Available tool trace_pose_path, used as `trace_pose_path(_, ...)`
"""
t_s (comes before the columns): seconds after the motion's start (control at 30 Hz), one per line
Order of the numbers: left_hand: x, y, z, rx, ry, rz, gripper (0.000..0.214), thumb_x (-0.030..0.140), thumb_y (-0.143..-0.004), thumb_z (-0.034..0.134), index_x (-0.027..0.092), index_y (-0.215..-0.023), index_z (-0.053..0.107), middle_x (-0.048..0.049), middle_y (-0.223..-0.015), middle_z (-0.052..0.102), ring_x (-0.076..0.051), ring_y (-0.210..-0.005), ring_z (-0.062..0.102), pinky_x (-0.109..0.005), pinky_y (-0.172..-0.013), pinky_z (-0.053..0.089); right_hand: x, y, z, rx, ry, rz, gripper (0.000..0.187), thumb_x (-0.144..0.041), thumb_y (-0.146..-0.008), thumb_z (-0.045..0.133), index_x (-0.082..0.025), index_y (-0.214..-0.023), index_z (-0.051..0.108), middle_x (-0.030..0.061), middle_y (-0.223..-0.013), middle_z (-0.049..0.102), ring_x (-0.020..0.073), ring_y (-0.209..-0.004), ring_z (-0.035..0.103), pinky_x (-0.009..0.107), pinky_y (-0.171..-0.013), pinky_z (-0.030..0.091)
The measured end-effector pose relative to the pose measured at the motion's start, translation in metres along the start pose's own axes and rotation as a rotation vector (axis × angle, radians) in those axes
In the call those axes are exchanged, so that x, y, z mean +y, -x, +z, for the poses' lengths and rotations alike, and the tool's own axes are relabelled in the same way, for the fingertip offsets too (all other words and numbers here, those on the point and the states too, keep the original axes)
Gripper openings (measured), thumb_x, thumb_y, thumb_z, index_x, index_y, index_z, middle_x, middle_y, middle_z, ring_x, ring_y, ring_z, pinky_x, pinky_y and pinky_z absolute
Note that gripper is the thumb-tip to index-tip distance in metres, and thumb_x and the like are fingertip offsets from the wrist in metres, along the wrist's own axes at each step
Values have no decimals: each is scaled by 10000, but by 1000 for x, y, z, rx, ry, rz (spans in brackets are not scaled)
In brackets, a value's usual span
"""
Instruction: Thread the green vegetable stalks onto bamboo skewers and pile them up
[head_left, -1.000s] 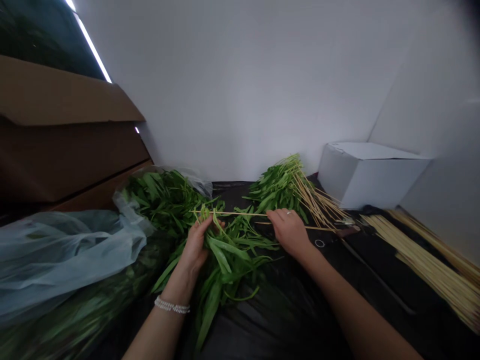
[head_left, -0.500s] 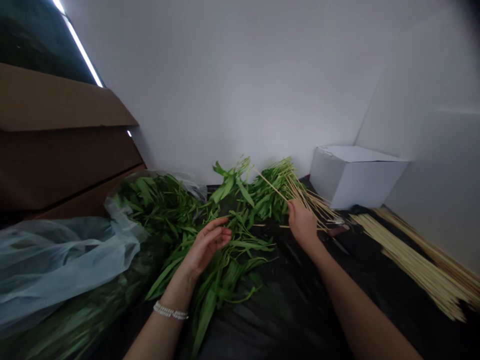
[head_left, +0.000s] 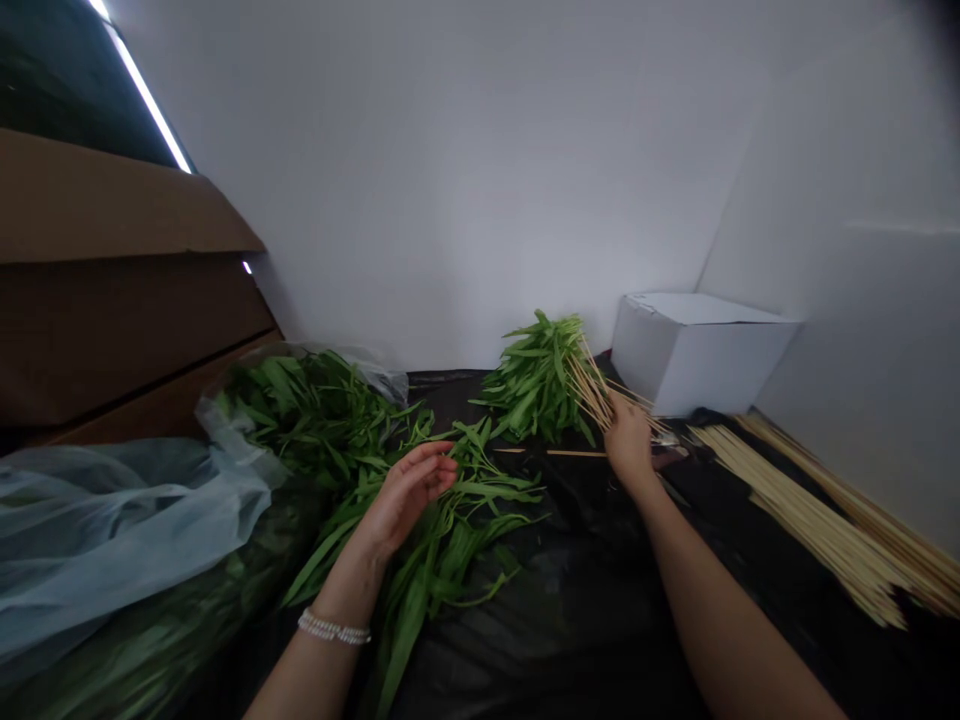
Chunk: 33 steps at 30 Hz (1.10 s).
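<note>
My left hand (head_left: 409, 490) hovers palm-up and open over a loose heap of long green leaves (head_left: 450, 520) on the black sheet. My right hand (head_left: 628, 440) reaches to the stick ends of a pile of skewered greens (head_left: 540, 375) at the back. Its fingers rest among the sticks and are curled away from me, so I cannot see whether they grip one. A single bare bamboo skewer (head_left: 555, 453) lies flat between the two hands.
A pale plastic bag (head_left: 112, 520) full of more greens (head_left: 300, 410) lies on the left, below brown cardboard boxes (head_left: 112, 290). A white box (head_left: 694, 350) stands at the back right. Bundles of bare bamboo skewers (head_left: 817, 520) lie along the right wall. A black sheet (head_left: 585, 620) covers the surface.
My right hand carried a leaf-wrapped skewer up and back onto the pile of skewered greens. My left hand let go of it and stayed open over the loose leaves.
</note>
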<state>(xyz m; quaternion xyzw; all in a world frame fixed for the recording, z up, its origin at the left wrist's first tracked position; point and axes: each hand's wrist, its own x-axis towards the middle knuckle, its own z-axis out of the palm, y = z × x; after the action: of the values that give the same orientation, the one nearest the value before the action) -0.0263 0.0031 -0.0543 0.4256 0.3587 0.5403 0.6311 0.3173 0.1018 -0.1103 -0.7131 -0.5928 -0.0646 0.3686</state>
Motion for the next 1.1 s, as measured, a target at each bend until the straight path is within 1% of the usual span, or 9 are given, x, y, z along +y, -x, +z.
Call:
trace_pose_path(0.13, -1, 0, -1, -5, -2, 4, 315, 284, -729, 748, 161, -1015, 704, -55, -851, 711, -142, -753, 640, -265, -770, 491, 4, 2, -3, -6, 62, 6, 606, -52, -809, 401, -227, -1386, 454, 108, -1019, 529, 204, -819, 545, 301, -724, 386)
trace_pose_path(0.3, -1, 0, -2, 6, -4, 4, 311, 279, -727, 748, 162, -1013, 706, -52, -853, 713, -139, -757, 642, -267, -786, 482, 9, 3, -10, -39, 91, 56, 588, -59, -835, 396, -234, -1394, 448, 130, -1067, 525, 190, -806, 555, 307, -691, 360)
trace_pose_path(0.47, 1, 1, 1, 15, -23, 14, 310, 278, -713, 754, 158, -996, 713, -61, -834, 711, -147, -737, 642, -272, -767, 482, 2, 7, -14, -34, 224, 36, 502, -95, -839, 445, -177, -1331, 507, 175, -1091, 555, 290, -993, 514, 381, -765, 341)
trace_pose_path(0.6, 1, 2, 2, 8, -40, 18, 306, 284, -718, 752, 158, -995, 717, -64, -841, 710, -149, -748, 644, -265, -767, 486, -14, 8, -16, 49, 269, -117, 372, -113, -842, 445, -152, -1178, 601, 162, -1121, 570, 295, -1066, 450, 389, -829, 327)
trace_pose_path(0.73, -2, 1, 2, 4, -114, 11, 285, 302, -724, 751, 155, -967, 721, -75, -863, 713, -156, -770, 649, -262, -778, 488, -39, 14, -18, 3, 212, -346, 290, -168, -910, 382, -138, -1058, 629, 121, -979, 616, 244, -969, 482, 325, -801, 335)
trace_pose_path(0.8, -4, 1, 3, 7, -189, 16, 268, 318, -728, 746, 155, -938, 724, -80, -870, 715, -164, -780, 650, -271, -793, 488, -51, 20, -18, -75, 204, -445, 278, -195, -933, 366, -150, -975, 637, 102, -907, 628, 225, -917, 499, 310, -777, 335)
trace_pose_path(0.9, -9, -1, 4, -9, -377, 60, 253, 352, -736, 729, 159, -901, 731, -76, -840, 717, -182, -782, 645, -287, -794, 485, -61, 28, -15, -269, 266, -547, 230, -196, -915, 421, -158, -892, 647, 100, -895, 640, 224, -931, 510, 306, -768, 333)
trace_pose_path(1.0, -16, -3, 3, -80, -616, 110, 232, 361, -732, 717, 172, -865, 742, -62, -792, 717, -195, -749, 632, -279, -731, 478, -61, 32, -10, -431, 326, -550, 193, -175, -885, 474, -154, -894, 665, 113, -918, 652, 228, -956, 525, 310, -758, 338)
trace_pose_path(1.1, -25, -4, 1, -183, -813, 152, 194, 362, -751, 682, 194, -814, 755, -54, -783, 720, -203, -725, 622, -265, -680, 457, -57, 33, -6, -479, 336, -550, 209, -130, -874, 470, -152, -888, 677, 118, -909, 655, 216, -940, 544, 303, -743, 342)
